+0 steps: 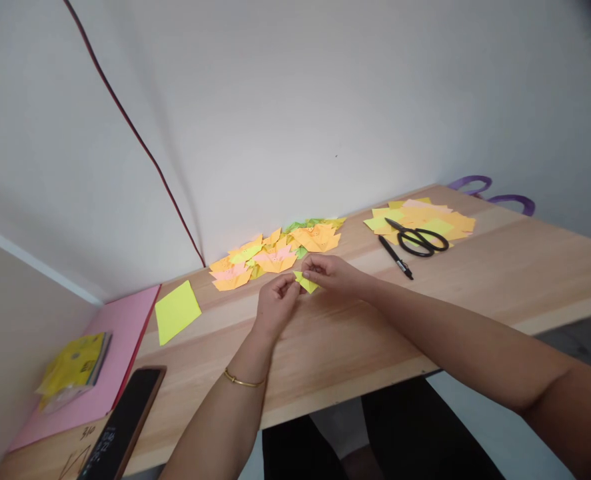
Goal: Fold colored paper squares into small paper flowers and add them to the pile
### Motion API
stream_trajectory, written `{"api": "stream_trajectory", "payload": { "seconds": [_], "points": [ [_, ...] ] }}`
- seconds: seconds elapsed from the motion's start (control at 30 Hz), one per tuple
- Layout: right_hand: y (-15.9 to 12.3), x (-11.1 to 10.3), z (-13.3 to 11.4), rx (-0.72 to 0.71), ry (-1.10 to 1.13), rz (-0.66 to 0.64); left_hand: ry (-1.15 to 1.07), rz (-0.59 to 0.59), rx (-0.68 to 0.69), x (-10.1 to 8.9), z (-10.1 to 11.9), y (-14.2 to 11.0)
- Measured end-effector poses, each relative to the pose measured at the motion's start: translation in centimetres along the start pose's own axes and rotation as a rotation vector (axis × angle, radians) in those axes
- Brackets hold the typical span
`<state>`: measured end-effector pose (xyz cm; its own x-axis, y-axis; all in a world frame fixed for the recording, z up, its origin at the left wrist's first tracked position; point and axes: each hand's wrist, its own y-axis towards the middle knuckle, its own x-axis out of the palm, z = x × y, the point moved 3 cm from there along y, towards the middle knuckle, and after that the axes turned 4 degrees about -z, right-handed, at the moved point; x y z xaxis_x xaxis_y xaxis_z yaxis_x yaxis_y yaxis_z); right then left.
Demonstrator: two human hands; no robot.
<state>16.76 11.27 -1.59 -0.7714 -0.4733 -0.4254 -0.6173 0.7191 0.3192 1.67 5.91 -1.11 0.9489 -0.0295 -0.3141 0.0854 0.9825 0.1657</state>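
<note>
A small folded piece of yellow paper (307, 284) is held just above the wooden table between my two hands. My left hand (276, 303) pinches its left edge, fingers curled and closed. From the upper right, my right hand (332, 273) grips the same paper between thumb and fingers. Right behind them lies a row of folded paper shapes (275, 259) in orange, yellow, pink and green, some with small drawn marks. To the left, a flat yellow paper sheet (178, 312) rests on the table.
Black scissors (418, 239) lie on a pile of coloured paper (455, 223) at the right, beside a black pen (395, 257). At the left are a phone (125, 420), a pink folder (135, 320) and a yellow packet (75, 367). A cable (140, 137) hangs down the wall.
</note>
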Motion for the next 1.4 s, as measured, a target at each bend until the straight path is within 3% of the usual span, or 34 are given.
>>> {"api": "stream_trajectory", "payload": {
  "seconds": [0.17,0.3,0.47,0.83,1.4],
  "points": [
    [-0.1,0.2,-0.4,-0.012,-0.005,0.017,0.09,0.062,-0.005,0.1,-0.1,0.0],
    [-0.2,-0.2,-1.0,0.032,0.099,0.025,0.021,0.097,0.005,-0.1,-0.1,0.1],
    [-0.3,-0.8,-1.4,0.078,0.109,0.0,0.006,0.101,0.018,-0.1,0.1,0.1],
    [-0.2,-0.3,-1.0,0.019,-0.018,-0.037,0.149,0.08,0.062,-0.1,0.0,0.1],
    [-0.3,0.8,-0.9,0.012,-0.13,0.06,-0.137,0.055,-0.088,0.5,-1.2,0.2]
  ]
}}
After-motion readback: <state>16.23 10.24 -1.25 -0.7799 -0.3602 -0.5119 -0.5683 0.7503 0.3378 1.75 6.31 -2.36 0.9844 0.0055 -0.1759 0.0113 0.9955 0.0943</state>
